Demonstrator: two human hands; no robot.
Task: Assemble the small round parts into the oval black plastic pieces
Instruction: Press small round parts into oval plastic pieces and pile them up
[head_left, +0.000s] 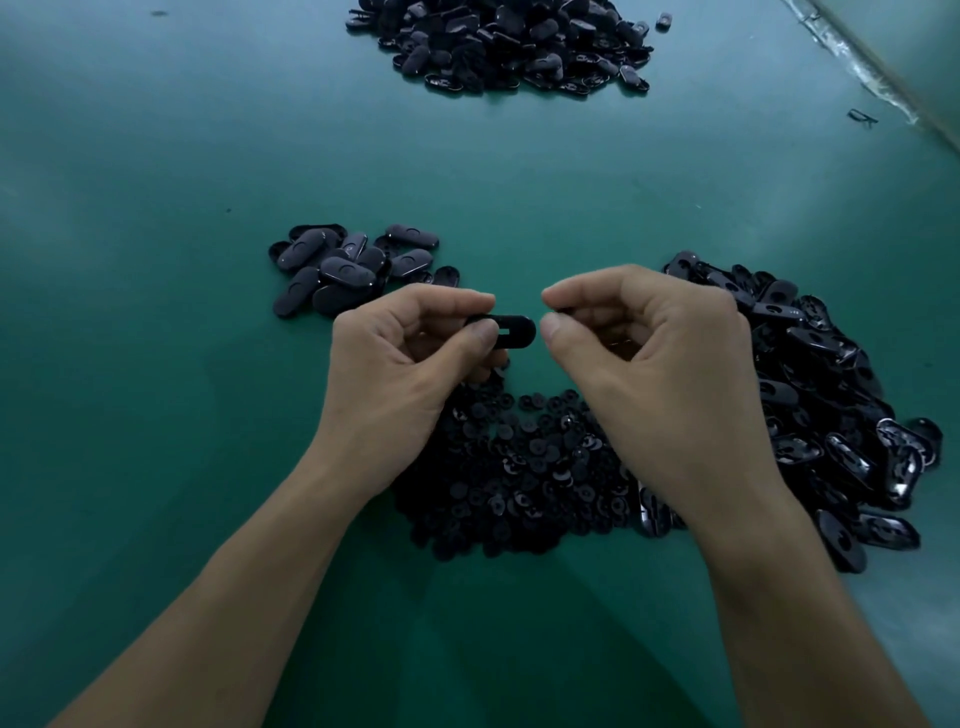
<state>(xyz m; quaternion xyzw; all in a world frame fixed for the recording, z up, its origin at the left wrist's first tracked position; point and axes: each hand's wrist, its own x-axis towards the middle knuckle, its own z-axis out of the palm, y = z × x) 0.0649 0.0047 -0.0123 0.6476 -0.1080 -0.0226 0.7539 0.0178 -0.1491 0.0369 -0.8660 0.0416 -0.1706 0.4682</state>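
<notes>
Over a green table (156, 364), a left hand (405, 374) pinches an oval black piece (514, 328). Just beside it, the right hand (649, 353) pinches a small dark part (560, 313), mostly hidden. Beneath lies a heap of small round parts (519, 478), with a pile of oval pieces (831, 415) to its right.

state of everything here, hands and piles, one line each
left hand, pinches held oval piece
held oval piece, off the table, slot showing
right hand, pinches small dark part
small dark part, mostly hidden between fingertips
round parts pile, loose heap on table
right oval pile, loose heap, many hollow side up
left oval group, small cluster, smooth side up
far pile, loose heap
</notes>
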